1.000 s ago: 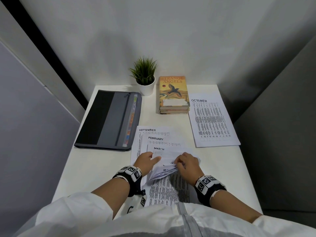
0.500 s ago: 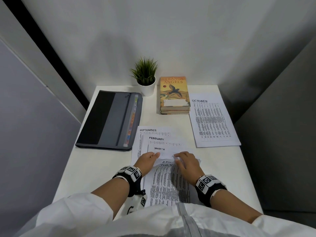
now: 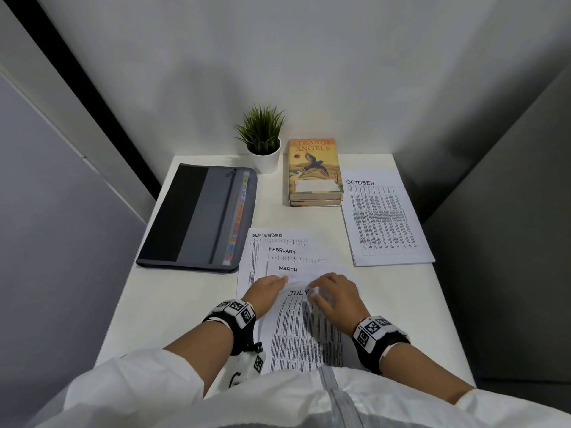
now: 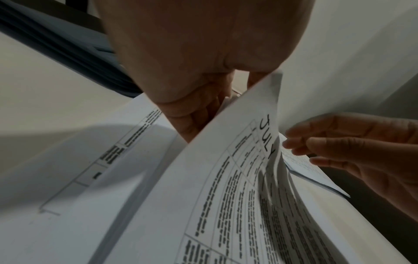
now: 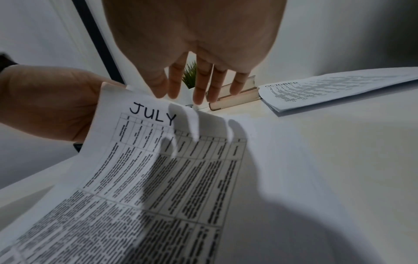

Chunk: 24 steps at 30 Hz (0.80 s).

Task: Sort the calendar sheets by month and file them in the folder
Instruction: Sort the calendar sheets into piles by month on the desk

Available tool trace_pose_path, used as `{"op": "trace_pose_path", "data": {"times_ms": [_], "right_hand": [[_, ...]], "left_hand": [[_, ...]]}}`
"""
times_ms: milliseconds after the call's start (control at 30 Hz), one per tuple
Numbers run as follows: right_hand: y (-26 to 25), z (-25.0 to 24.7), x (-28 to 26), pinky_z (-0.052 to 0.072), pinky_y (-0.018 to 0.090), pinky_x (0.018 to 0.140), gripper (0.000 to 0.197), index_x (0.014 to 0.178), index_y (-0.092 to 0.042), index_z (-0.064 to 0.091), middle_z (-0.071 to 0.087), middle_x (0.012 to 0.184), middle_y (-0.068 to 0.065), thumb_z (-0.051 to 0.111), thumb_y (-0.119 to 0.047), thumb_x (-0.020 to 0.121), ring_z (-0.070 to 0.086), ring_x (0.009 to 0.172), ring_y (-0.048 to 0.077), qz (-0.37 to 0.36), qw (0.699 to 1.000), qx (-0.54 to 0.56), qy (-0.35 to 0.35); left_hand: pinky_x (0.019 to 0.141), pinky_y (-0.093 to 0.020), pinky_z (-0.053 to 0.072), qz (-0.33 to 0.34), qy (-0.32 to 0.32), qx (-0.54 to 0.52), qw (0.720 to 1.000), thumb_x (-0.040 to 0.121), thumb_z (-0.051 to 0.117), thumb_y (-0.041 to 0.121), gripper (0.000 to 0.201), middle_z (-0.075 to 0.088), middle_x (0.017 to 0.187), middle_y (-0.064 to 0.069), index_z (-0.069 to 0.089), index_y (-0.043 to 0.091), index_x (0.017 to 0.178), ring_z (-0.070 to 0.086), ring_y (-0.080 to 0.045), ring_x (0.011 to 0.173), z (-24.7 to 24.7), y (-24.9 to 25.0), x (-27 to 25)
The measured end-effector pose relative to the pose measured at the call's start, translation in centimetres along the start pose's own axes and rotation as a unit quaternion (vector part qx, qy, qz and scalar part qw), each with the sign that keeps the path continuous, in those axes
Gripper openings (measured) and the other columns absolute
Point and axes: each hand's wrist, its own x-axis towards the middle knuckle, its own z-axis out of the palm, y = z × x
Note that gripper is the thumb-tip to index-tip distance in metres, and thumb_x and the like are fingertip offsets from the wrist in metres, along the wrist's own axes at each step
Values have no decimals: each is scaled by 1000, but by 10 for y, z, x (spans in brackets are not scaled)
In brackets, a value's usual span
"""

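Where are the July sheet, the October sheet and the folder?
July sheet (image 5: 153, 114): right wrist view, on its heading.
October sheet (image 3: 384, 217): head view, middle of its grid.
folder (image 3: 197, 217): head view, grey cover.

A small green spiky plant in a round white pot (image 3: 263, 143) is standing at the back of the white counter (image 3: 185, 298), close against the pale wall (image 3: 309, 63). Just to its right, a short stack of books (image 3: 315, 173) is lying flat, the top one showing an orange-yellow paperback cover with a dark bird and the title "Strange Angels", with a pale blank patch across its lower part. Grey partition panels (image 3: 509, 196) are closing in the counter on either side, and a black vertical strip (image 3: 77, 84) is running diagonally down the left wall.
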Motion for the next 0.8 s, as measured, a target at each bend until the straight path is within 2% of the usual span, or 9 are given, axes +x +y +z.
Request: {"op": "trace_pose_path", "data": {"times_ms": [100, 167, 233, 300, 367, 467, 567, 733, 800], "right_hand": [[-3, 0, -2, 45, 37, 87, 17, 92, -20, 70, 62, 98, -5, 58, -32, 91, 56, 94, 16, -7, 1000, 10, -14], [-3, 0, -4, 46, 36, 86, 17, 96, -20, 68, 60, 100, -6, 57, -32, 91, 55, 95, 14, -8, 1000, 28, -1], [-4, 1, -5, 44, 30, 86, 20, 105, -22, 67, 57, 105, -6, 56, -32, 91, 54, 98, 12, -18, 999, 43, 9], [-6, 2, -4, 44, 31, 85, 18, 99, -20, 69, 57, 103, -5, 56, -30, 92, 53, 96, 13, -21, 999, 40, 5], [-8, 2, -2, 45, 33, 82, 22, 89, -14, 70, 59, 98, -3, 55, -30, 93, 54, 90, 14, -12, 999, 36, -3], [-11, 1, -1, 45, 29, 73, 23, 84, -14, 64, 56, 89, -4, 52, -31, 95, 53, 81, 11, 11, 998, 59, -8], [-11, 1, -1, 46, 25, 74, 15, 101, -19, 63, 53, 99, -5, 52, -27, 94, 54, 86, 9, 30, 996, 85, -23], [-6, 4, -1, 39, 28, 83, 23, 88, -14, 68, 55, 99, -4, 51, -27, 95, 46, 93, 13, 19, 999, 25, -32], [-7, 3, -1, 42, 30, 78, 15, 89, -20, 63, 56, 93, -7, 51, -28, 93, 46, 89, 11, 18, 999, 37, -27]], "left_hand": [[91, -33, 40, -5, -8, 15, 1000, 95, 56, 36, 33, 61, 112, -10, 61, 9, 112, 58, -24, 107, 2, -2, 2], [93, -35, 45, -7, -6, 8, 1000, 91, 61, 30, 43, 63, 118, -12, 56, 8, 127, 58, -30, 113, 2, -2, 0], [98, -42, 48, -5, -10, -4, 1000, 89, 64, 29, 39, 64, 119, -12, 58, 11, 123, 59, -31, 112, 2, -2, -1], [105, -45, 41, -12, -11, -12, 1000, 86, 68, 33, 57, 52, 137, -19, 52, 7, 134, 51, -34, 124, 3, -4, 0], [106, -37, 37, -16, -9, -21, 1000, 83, 72, 36, 74, 46, 146, -11, 41, 8, 144, 46, -26, 131, 3, -6, 0], [90, -24, 41, -4, -12, -22, 1000, 79, 75, 38, 65, 56, 133, 2, 51, 17, 135, 56, -11, 111, 3, -8, 0], [71, -15, 41, 3, -26, -32, 999, 75, 78, 37, 46, 65, 120, 8, 57, 29, 115, 59, 4, 93, 2, -9, -1], [87, -17, 38, -13, -24, -36, 999, 71, 81, 42, 81, 53, 126, 13, 44, 20, 140, 52, 1, 102, 0, -10, -1], [80, -11, 41, -11, -30, -35, 999, 70, 82, 42, 75, 59, 119, 18, 49, 23, 134, 57, 8, 94, 0, -10, 0]]}}
